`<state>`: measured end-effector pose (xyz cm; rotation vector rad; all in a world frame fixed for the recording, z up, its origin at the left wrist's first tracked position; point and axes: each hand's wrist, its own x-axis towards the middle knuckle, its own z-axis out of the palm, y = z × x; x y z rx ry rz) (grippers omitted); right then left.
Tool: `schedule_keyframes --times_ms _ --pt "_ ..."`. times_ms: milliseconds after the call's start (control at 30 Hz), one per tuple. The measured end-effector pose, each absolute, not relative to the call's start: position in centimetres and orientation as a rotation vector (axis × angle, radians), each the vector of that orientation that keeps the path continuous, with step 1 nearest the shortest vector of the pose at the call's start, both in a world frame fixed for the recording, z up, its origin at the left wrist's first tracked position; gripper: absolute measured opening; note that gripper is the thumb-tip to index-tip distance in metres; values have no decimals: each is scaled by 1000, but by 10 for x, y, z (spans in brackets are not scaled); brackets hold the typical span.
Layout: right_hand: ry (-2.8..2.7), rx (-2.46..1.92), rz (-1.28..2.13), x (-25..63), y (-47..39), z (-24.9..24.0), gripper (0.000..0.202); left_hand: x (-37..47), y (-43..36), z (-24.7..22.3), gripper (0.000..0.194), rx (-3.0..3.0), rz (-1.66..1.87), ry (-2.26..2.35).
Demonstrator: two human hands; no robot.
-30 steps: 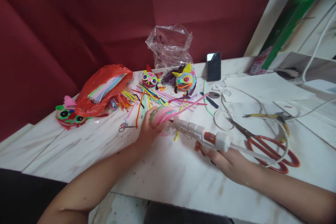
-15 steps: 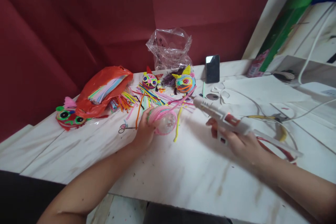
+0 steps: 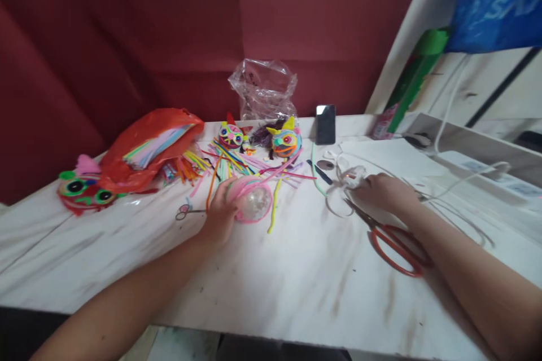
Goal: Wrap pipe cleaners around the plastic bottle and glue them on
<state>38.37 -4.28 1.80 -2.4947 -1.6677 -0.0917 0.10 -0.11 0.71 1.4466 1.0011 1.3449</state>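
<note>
My left hand [image 3: 219, 211] is wrapped round the left side of a clear plastic ball [image 3: 256, 203], partly wound with pink pipe cleaners [image 3: 239, 192]. The ball sits on the table, and a yellow pipe cleaner [image 3: 274, 206] lies just right of it. Over on the right, my right hand [image 3: 383, 194] is low over the table, blurred, its fingers curled in. Whitish, translucent material and a loop of white ribbon [image 3: 339, 211] show at its fingertips; what it grips is hidden. Red-handled scissors [image 3: 396, 251] lie beneath that wrist.
Two decorated balls with faces [image 3: 232, 134] stand behind loose pipe cleaners. At left are an orange-red bag [image 3: 139, 172] of pipe cleaners and a red face ornament [image 3: 87, 194]. Small scissors [image 3: 186, 212], a phone [image 3: 326, 124], a clear bag [image 3: 266, 90] and white cables [image 3: 457, 208] also lie about.
My right hand has moved down to the table by the white ribbon. The hot glue gun it held is no longer discernible. My left hand keeps the ball; the view has turned slightly right.
</note>
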Motion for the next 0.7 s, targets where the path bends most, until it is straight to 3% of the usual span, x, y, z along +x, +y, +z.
schedule_keyframes --times_ms 100,233,367,700 --pt "-1737 -2365 -302 376 -51 31 41 2 -3 10 68 1436 1311 989" --pt "-1795 -1543 -649 324 -67 53 21 2 -7 13 64 1527 1297 1000" --pt "-2042 -1037 -560 252 -73 60 19 3 -13 17 63 1594 1325 983" --pt "-1820 -1133 189 194 -58 35 12 1 -17 22 67 1667 1340 1020"
